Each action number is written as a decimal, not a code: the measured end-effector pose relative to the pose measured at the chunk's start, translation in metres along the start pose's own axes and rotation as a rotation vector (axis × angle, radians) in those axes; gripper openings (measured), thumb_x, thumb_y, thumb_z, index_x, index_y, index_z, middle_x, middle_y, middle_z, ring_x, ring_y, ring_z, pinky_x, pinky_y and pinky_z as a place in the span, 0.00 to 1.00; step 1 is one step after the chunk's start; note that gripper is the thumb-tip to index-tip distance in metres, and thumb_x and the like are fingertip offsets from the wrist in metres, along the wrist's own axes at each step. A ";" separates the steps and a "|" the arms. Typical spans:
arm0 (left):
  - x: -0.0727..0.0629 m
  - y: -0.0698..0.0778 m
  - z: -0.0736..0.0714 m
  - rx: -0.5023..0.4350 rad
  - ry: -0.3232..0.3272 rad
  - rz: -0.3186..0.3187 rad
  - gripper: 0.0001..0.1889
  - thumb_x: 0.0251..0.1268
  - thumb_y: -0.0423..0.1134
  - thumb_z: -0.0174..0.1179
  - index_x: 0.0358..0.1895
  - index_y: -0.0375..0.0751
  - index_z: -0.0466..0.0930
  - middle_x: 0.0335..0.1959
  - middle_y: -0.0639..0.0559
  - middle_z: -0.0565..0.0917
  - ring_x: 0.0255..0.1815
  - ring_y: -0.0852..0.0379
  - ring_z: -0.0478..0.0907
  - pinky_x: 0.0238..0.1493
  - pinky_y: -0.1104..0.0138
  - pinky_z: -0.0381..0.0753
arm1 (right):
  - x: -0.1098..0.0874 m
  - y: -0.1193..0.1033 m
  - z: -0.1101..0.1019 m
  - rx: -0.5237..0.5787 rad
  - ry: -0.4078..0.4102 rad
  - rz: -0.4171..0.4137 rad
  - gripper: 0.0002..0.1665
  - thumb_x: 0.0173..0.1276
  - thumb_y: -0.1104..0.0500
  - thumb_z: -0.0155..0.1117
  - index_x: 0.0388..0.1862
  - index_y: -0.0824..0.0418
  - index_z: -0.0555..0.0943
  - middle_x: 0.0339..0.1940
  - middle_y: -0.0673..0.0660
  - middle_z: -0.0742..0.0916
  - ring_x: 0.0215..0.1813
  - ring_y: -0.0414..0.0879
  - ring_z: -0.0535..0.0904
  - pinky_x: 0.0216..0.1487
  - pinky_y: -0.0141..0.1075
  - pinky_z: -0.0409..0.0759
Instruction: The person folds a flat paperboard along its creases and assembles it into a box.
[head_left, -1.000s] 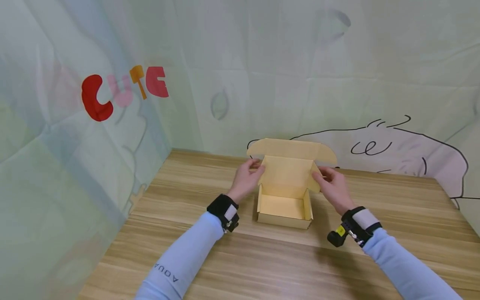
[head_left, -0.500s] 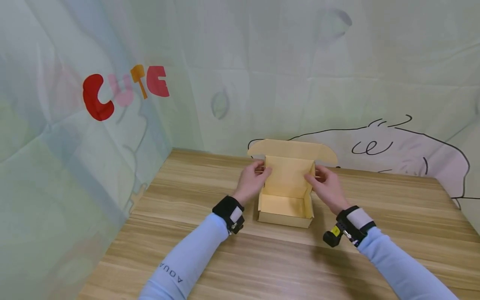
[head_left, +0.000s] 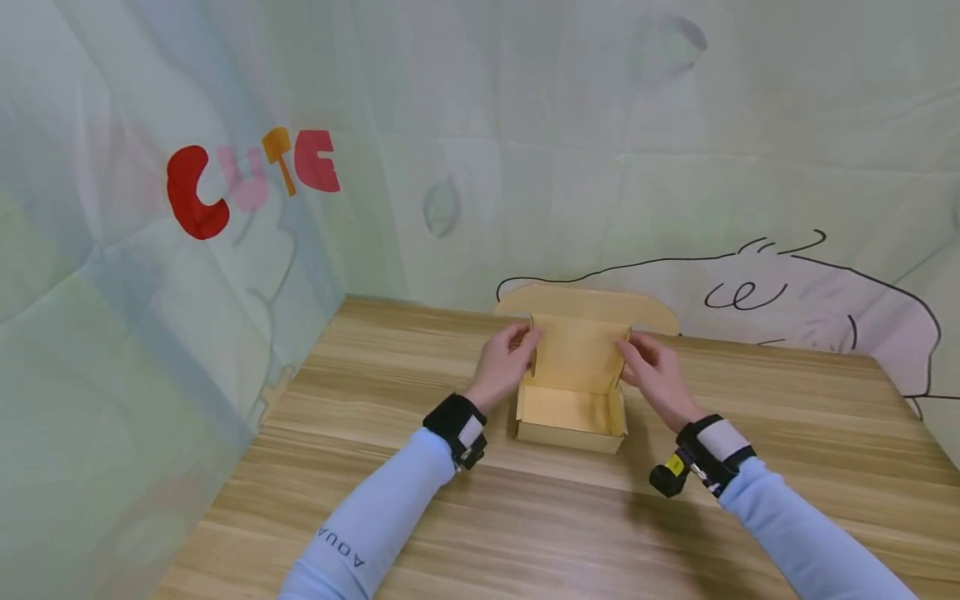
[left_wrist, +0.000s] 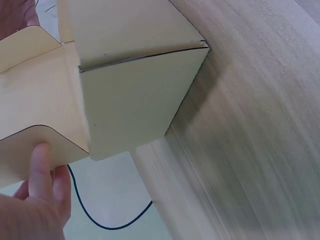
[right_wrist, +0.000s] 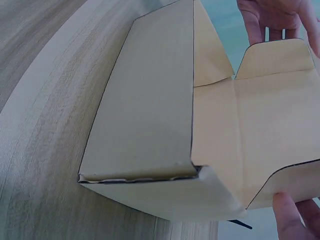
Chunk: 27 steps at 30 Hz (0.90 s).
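A small brown cardboard mailer box (head_left: 567,435) stands on the wooden table with its lid (head_left: 576,354) raised at the back. Along the lid's far edge stretches a tuck flap (head_left: 585,302) with rounded ends. My left hand (head_left: 502,367) pinches the lid's left side flap (left_wrist: 20,150), thumb on one face and fingers behind. On the other side, my right hand (head_left: 660,375) holds the right side flap (right_wrist: 300,182) between thumb and fingers. Both side flaps stand up from the lid panel. The box's inside shows bare cardboard.
The wood-grain table (head_left: 525,533) extends around the box on all sides. Printed fabric walls (head_left: 487,167) rise behind it and at the left, close behind the lid. Each wrist wears a black strap with a small camera (head_left: 667,477).
Both hands have moved inward, folding the lid's side flaps up from their outward spread. The lid's far edge has sunk slightly. The box base has stayed in place.
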<state>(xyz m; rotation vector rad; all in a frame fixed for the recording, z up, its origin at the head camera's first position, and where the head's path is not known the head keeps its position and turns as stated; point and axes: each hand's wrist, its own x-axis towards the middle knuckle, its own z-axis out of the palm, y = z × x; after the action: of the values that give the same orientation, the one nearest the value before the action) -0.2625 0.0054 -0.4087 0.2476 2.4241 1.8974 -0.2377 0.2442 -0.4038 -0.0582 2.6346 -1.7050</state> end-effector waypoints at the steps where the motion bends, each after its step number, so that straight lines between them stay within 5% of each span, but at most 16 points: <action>1: 0.000 0.000 0.000 -0.011 -0.005 -0.002 0.27 0.79 0.51 0.50 0.68 0.34 0.73 0.61 0.38 0.82 0.59 0.46 0.81 0.56 0.60 0.85 | 0.000 0.000 -0.001 0.011 -0.004 -0.006 0.39 0.81 0.42 0.45 0.75 0.72 0.62 0.71 0.73 0.71 0.71 0.63 0.69 0.56 0.33 0.84; 10: -0.002 -0.003 -0.004 -0.044 -0.032 0.001 0.24 0.80 0.49 0.49 0.66 0.34 0.75 0.59 0.39 0.82 0.56 0.48 0.80 0.55 0.59 0.86 | -0.003 0.004 -0.007 0.020 -0.039 -0.035 0.38 0.83 0.43 0.42 0.73 0.74 0.65 0.70 0.71 0.72 0.66 0.51 0.70 0.52 0.24 0.82; 17: -0.005 -0.009 -0.007 -0.018 -0.058 0.026 0.25 0.81 0.49 0.48 0.67 0.34 0.74 0.59 0.38 0.81 0.57 0.47 0.81 0.55 0.60 0.85 | -0.005 0.008 -0.009 0.011 -0.052 -0.054 0.38 0.82 0.45 0.45 0.74 0.76 0.63 0.70 0.73 0.72 0.61 0.43 0.74 0.54 0.26 0.82; 22: -0.009 -0.014 -0.009 -0.012 -0.082 0.048 0.25 0.81 0.49 0.48 0.68 0.34 0.73 0.62 0.38 0.80 0.61 0.45 0.80 0.57 0.61 0.85 | -0.009 0.014 -0.008 0.032 -0.033 -0.106 0.33 0.82 0.48 0.49 0.68 0.76 0.70 0.59 0.67 0.78 0.50 0.30 0.77 0.50 0.23 0.82; 27: -0.013 -0.016 -0.010 0.005 -0.086 0.075 0.24 0.81 0.47 0.48 0.67 0.34 0.74 0.62 0.37 0.81 0.59 0.44 0.81 0.56 0.61 0.85 | -0.011 0.019 -0.007 0.059 -0.024 -0.154 0.26 0.81 0.53 0.51 0.58 0.77 0.74 0.45 0.51 0.80 0.46 0.30 0.78 0.48 0.22 0.82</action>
<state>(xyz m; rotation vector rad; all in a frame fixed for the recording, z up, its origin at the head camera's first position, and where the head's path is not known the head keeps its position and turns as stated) -0.2528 -0.0101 -0.4227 0.4168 2.3969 1.8682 -0.2273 0.2584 -0.4181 -0.2870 2.6232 -1.8122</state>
